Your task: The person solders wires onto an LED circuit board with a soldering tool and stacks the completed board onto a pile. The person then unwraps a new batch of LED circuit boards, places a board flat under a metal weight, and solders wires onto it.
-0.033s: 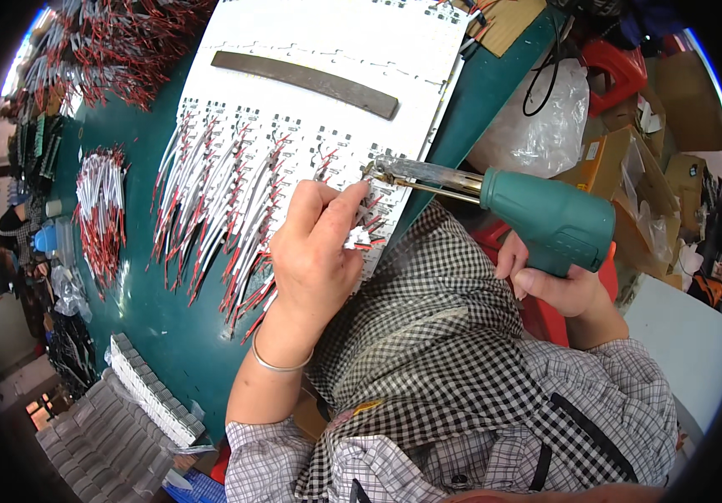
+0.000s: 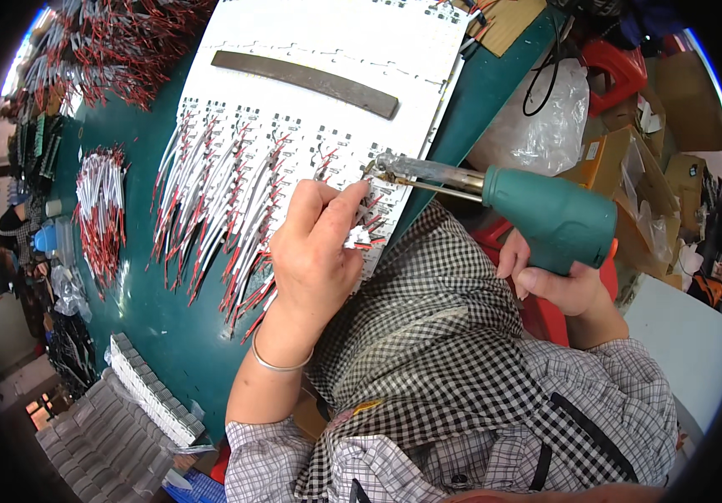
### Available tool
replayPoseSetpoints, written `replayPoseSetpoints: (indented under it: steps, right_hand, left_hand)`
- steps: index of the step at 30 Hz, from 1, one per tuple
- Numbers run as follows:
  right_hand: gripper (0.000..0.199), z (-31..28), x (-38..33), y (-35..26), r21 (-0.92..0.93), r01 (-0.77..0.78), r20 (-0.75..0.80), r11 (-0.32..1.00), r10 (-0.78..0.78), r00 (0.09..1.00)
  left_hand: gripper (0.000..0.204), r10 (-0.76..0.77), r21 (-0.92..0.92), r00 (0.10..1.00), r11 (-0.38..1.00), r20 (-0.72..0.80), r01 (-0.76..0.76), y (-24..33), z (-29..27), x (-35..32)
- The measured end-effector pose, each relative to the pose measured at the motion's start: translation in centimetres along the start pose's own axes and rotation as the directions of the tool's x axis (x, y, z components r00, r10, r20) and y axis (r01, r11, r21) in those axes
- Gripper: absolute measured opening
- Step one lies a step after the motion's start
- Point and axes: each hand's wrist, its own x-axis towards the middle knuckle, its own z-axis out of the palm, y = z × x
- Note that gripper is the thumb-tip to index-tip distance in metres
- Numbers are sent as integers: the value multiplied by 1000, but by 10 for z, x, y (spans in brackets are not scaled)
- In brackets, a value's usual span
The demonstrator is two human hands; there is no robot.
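Operator: The dark green plastic gun-shaped tool with a metal barrel [image 2: 545, 220] has shifted very slightly rightward on my feed. Its tip sits at practically the same spot, and I see no change in the left hand [image 2: 312, 251].

Partner: What does that mean for the work?

Operator: Little, I'd judge: a slight drift of the tool's body, with attention on the same spot.

Partner: And the grip?

Operator: My right hand [image 2: 575, 293] is wrapped around the lower part of the tool, which hides some of the fingers. The left fingertips are gathered just beside the tip; I can't tell whether they pinch a wire.

Partner: Where is the tool?

Operator: Its barrel reaches in over the right edge of the flat white board with small dark pads [image 2: 336, 33]. I can't tell whether the tip touches it. Thin white-and-red wires [image 2: 210, 201] fan from the board's lower part, over the green table [image 2: 168, 335]. A flat brown bar [image 2: 306, 84] lies farther up the board.
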Motion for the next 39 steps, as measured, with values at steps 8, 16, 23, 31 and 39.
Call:
replayPoseSetpoints:
  steps: [8, 16, 23, 31, 39]
  right_hand:
    - [44, -4, -2, -2, 153, 118, -100, 981, -103, 990]
    - [42, -7, -9, -1, 100, 156, -73, 983, -149, 986]
    - [34, -5, -20, -4, 118, 124, -74, 985, -116, 990]
    - [9, -4, -21, 2, 64, 42, -19, 997, -41, 999]
    - [8, 6, -17, 5, 31, 29, -27, 999, -28, 999]
  left_hand:
    - [50, 19, 19, 1000, 1000, 5, -19, 1, -1, 1]
    - [51, -4, 30, 1000, 1000, 30, 3, 1, -1, 2]
    - [51, -112, -167, 992, 979, 55, 119, 2, -2, 8]
    - [47, -37, -124, 999, 991, 31, 41, 3, 3, 6]
    - [54, -60, -71, 998, 996, 33, 62, 3, 3, 2]
